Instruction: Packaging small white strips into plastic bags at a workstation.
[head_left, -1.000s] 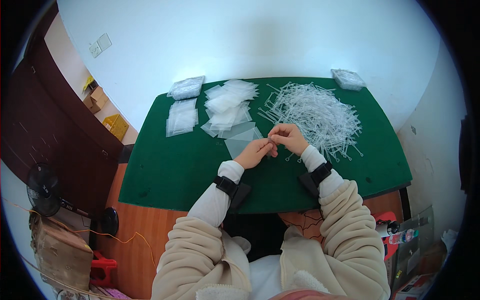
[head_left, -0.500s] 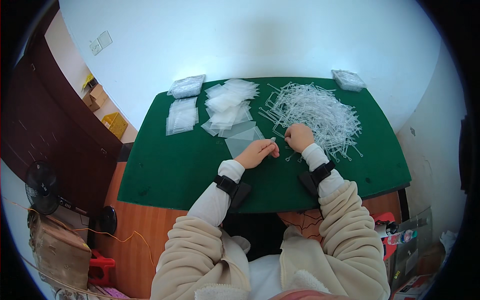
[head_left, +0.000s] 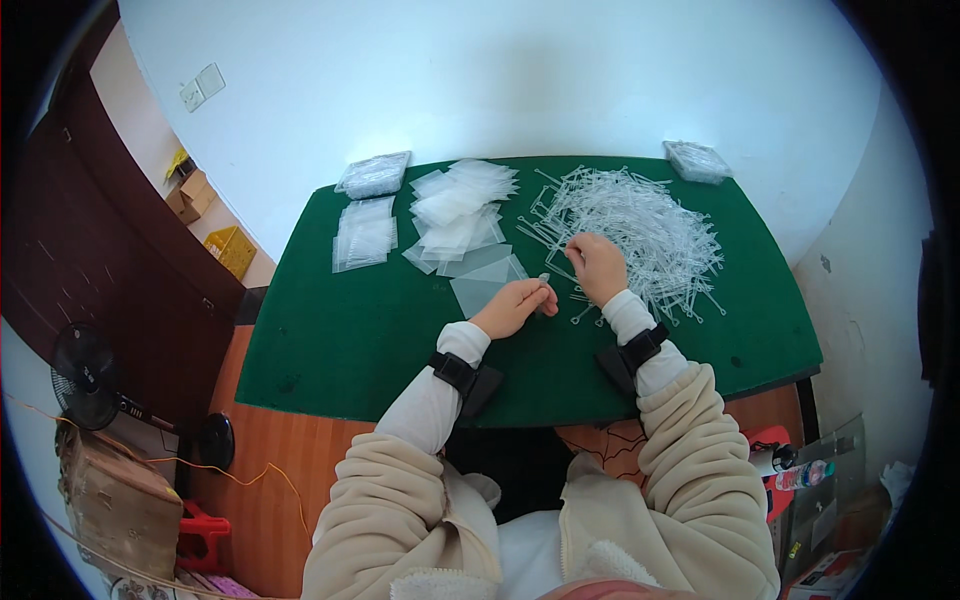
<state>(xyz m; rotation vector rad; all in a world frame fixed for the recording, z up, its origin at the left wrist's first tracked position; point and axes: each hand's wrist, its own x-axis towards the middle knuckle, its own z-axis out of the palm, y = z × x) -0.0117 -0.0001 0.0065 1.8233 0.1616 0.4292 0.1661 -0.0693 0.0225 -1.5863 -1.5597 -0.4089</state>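
A large heap of thin clear plastic sticks with looped ends [head_left: 655,235] lies on the right of the green table. At its near left edge, my right hand [head_left: 602,272] is closed in a pinch, fingertips down among the sticks; whatever is between them is too small to make out. My left hand [head_left: 514,308] is closed, with whitish clear stick ends [head_left: 545,278] poking out at the thumb. Beside that hand lie loose flat clear bags [head_left: 482,284], partly under it. Farther back is a spread pile of clear bags [head_left: 460,205].
Left of the bags is a neat row of filled clear bags [head_left: 364,235]. Clear packs stand at the back left [head_left: 374,174] and back right [head_left: 697,161] of the green tabletop [head_left: 370,340], near the wall. A black fan [head_left: 85,365] stands left on the floor.
My right hand has moved slightly away from me and to the left along the heap's edge, its wrist raised a little. My left hand has stayed in place.
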